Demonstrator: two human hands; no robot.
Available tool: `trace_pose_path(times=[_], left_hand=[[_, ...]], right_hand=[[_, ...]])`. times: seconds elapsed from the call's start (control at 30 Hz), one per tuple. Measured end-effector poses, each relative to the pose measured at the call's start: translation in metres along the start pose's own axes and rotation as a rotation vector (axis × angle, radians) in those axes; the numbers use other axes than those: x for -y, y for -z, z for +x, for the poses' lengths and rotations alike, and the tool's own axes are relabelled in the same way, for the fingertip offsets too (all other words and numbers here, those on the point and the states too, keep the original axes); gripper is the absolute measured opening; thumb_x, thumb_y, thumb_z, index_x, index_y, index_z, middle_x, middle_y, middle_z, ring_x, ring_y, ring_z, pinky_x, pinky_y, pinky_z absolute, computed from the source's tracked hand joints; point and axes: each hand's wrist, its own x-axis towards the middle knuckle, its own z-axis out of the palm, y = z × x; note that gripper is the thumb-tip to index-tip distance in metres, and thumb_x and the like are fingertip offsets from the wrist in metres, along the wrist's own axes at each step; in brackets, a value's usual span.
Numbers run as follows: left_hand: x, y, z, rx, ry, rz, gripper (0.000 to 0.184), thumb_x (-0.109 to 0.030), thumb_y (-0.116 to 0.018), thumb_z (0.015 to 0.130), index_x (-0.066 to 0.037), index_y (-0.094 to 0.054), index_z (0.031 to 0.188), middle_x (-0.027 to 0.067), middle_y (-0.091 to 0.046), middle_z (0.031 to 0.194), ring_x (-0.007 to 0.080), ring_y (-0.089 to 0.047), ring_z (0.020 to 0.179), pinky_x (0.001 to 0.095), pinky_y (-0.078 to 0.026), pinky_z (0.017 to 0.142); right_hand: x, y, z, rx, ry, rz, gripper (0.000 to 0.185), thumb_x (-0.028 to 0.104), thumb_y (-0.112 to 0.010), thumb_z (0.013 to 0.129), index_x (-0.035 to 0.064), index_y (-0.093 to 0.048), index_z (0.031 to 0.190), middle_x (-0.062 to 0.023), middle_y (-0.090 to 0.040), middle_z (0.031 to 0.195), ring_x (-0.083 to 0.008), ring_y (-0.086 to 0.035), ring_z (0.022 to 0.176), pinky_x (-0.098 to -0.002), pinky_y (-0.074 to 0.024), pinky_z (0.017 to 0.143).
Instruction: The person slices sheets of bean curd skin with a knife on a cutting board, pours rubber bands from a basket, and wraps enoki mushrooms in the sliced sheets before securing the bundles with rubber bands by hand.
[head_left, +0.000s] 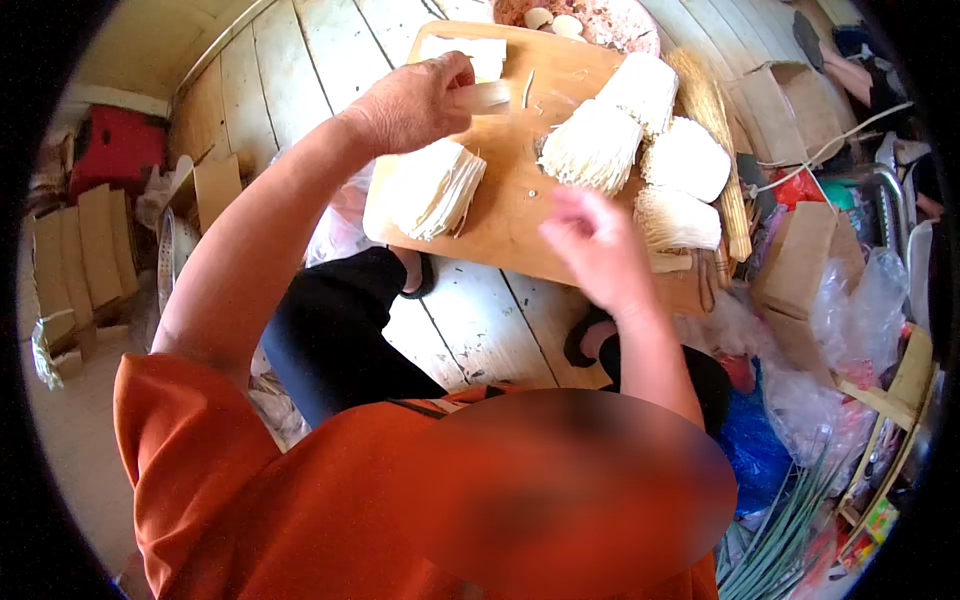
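Observation:
My left hand (425,100) is closed over the far left of a wooden board (510,220), its fingers gripping a pale strip (484,97) blurred by motion. Just below it lies a bundle of enoki mushrooms (440,190); a flat white bundle (470,50) rests beyond it. Over the board's near edge hovers my right hand (600,245), smeared by motion, fingers loosely curled and apart from the thumb, with nothing visible in them. Several more white enoki bundles (595,145) are heaped on the board's right side, beyond this hand. A small loose stem (528,88) lies between the piles.
A pinkish basin (640,28) with pale pieces stands behind the board. A straw broom (715,150) runs along its right side. Cardboard boxes (800,110), plastic bags (850,300) and long green stalks (785,540) crowd the right. Another person's leg (848,72) shows at upper right.

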Motion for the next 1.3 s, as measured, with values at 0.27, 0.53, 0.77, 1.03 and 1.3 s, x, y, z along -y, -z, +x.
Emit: trace_pose_path(times=[0.27, 0.53, 0.77, 1.03, 1.3], left_hand=[[0.063, -0.061, 0.08, -0.056, 0.034, 0.461, 0.032, -0.017, -0.062, 0.08, -0.019, -0.059, 0.112, 0.0075, -0.059, 0.117, 0.0247, -0.056, 0.111, 0.044, -0.039, 0.096], [0.074, -0.076, 0.107, -0.183, 0.067, 0.529, 0.033, -0.018, -0.066, 0.078, -0.02, -0.061, 0.111, 0.0048, -0.056, 0.116, 0.0247, -0.048, 0.116, 0.0437, -0.038, 0.096], [0.069, -0.068, 0.09, -0.239, 0.098, 0.429, 0.041, -0.028, -0.073, 0.076, -0.018, -0.06, 0.113, 0.0076, -0.058, 0.117, 0.0269, -0.051, 0.116, 0.0439, -0.039, 0.097], [0.061, -0.057, 0.008, 0.23, 0.401, -0.364, 0.083, -0.039, -0.081, 0.071, 0.004, -0.044, 0.132, 0.0223, -0.059, 0.115, 0.0262, -0.058, 0.106, 0.033, -0.045, 0.094], [0.051, -0.084, -0.034, 0.21, 0.464, -0.54, 0.066, -0.018, -0.08, 0.071, -0.001, -0.046, 0.125, 0.0129, -0.06, 0.108, 0.0225, -0.059, 0.099, 0.0348, -0.05, 0.088]], right_hand=[[-0.005, -0.023, -0.02, 0.446, 0.197, -0.409, 0.04, 0.023, -0.065, 0.08, 0.0035, -0.059, 0.114, -0.0192, -0.062, 0.105, -0.0361, -0.061, 0.096, -0.0434, -0.0486, 0.086], [-0.008, -0.018, -0.018, 0.453, 0.127, -0.516, 0.041, 0.022, -0.067, 0.079, 0.0033, -0.059, 0.113, -0.018, -0.062, 0.105, -0.0358, -0.06, 0.096, -0.0442, -0.0487, 0.084], [-0.006, -0.02, -0.022, 0.537, 0.13, -0.501, 0.04, 0.023, -0.066, 0.079, 0.0036, -0.059, 0.113, -0.0177, -0.063, 0.104, -0.0362, -0.06, 0.097, -0.045, -0.049, 0.084], [0.001, -0.029, -0.002, 0.348, 0.011, -0.435, 0.044, 0.029, -0.065, 0.083, 0.0014, -0.057, 0.116, -0.0178, -0.064, 0.108, -0.035, -0.063, 0.096, -0.0437, -0.0494, 0.083], [-0.032, -0.086, 0.04, 0.326, -0.255, 0.049, 0.053, 0.043, -0.066, 0.076, -0.0024, -0.066, 0.103, -0.0211, -0.069, 0.092, -0.0312, -0.067, 0.087, -0.039, -0.0516, 0.08]])
